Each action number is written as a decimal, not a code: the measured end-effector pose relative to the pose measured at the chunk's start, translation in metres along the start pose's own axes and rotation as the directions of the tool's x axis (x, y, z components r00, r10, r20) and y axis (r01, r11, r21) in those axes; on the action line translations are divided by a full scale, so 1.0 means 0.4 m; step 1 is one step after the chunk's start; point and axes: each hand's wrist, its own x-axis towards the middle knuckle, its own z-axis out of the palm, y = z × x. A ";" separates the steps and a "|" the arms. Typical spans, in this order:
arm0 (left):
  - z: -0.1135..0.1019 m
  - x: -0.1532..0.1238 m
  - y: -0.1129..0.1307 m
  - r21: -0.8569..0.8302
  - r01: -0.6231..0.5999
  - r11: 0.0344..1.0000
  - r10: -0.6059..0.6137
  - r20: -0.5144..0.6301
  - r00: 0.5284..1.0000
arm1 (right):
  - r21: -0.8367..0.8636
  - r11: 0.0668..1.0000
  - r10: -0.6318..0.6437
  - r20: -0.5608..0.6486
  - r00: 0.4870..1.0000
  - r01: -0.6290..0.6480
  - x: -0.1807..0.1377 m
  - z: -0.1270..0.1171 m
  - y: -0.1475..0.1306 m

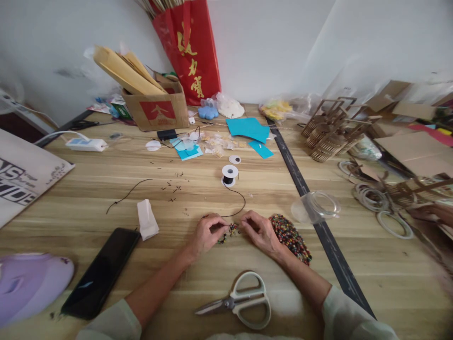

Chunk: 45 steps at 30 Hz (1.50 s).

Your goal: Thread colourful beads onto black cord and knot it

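Observation:
My left hand (208, 235) is closed in a pinch on a thin dark cord (244, 200), which loops over from a white spool (229, 175) wound with black. Below its fingertips hangs a short string of multicoloured beads (222, 240). A small cluster of loose beads (233, 228) lies between the two hands. My right hand (261, 232) is pinched beside that cluster; whatever its fingertips hold is too small to make out. Against the outer side of this hand lies a large heap of multicoloured beads (290, 238). Scissors (244, 300) with pale handles rest nearer to me.
To the left lie a black phone (101, 274), a white paper packet (147, 219) and a purple object (33, 285). Clear plastic rings (323, 204) sit right of the beads. Blue sheets (247, 129) and a cardboard box (161, 111) stand behind. Another person's hand (433, 213) shows at far right.

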 end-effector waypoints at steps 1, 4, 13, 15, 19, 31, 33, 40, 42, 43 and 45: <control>0.000 0.000 0.000 0.005 0.005 1.000 -0.005 0.001 1.000 | -0.001 1.000 0.004 0.007 1.000 -0.004 0.000 0.001 -0.001; -0.001 0.000 0.002 0.013 0.014 1.000 -0.014 0.010 1.000 | -0.001 1.000 0.000 0.024 1.000 0.000 0.001 0.001 -0.003; -0.004 0.000 0.005 0.022 0.026 0.999 -0.027 0.015 1.000 | -0.040 0.992 -0.114 0.143 0.983 0.121 0.003 -0.003 -0.008; -0.005 0.000 0.007 0.021 0.021 1.000 -0.021 0.010 1.000 | -0.058 0.987 -0.136 0.169 0.976 0.148 0.004 -0.003 -0.012; -0.006 -0.001 0.003 -0.021 0.048 0.999 -0.048 0.005 0.999 | -0.103 0.971 -0.193 0.199 0.961 0.216 0.006 -0.004 -0.016; -0.006 0.000 -0.011 -0.239 0.193 0.952 -0.198 0.006 0.980 | -0.223 0.918 -0.272 0.252 0.929 0.329 0.005 0.003 -0.004; -0.006 0.000 -0.012 -0.243 0.190 0.951 -0.195 0.005 0.981 | -0.203 0.924 -0.273 0.239 0.932 0.323 0.005 0.001 -0.005; -0.004 -0.002 -0.005 -0.051 0.072 0.996 -0.072 0.004 0.997 | -0.052 0.969 -0.233 0.136 0.963 0.242 0.005 0.007 -0.011; -0.002 -0.002 -0.003 0.016 0.016 1.000 -0.016 0.008 1.000 | -0.030 0.971 -0.235 0.109 0.966 0.239 0.005 0.012 -0.013; 0.000 -0.003 -0.003 0.041 -0.009 0.999 0.008 0.016 1.000 | -0.022 0.970 -0.239 0.099 0.966 0.243 0.004 0.014 -0.014; 0.003 -0.003 -0.003 0.075 -0.045 0.996 0.042 0.034 0.999 | -0.012 0.969 -0.244 0.088 0.966 0.246 0.003 0.017 -0.014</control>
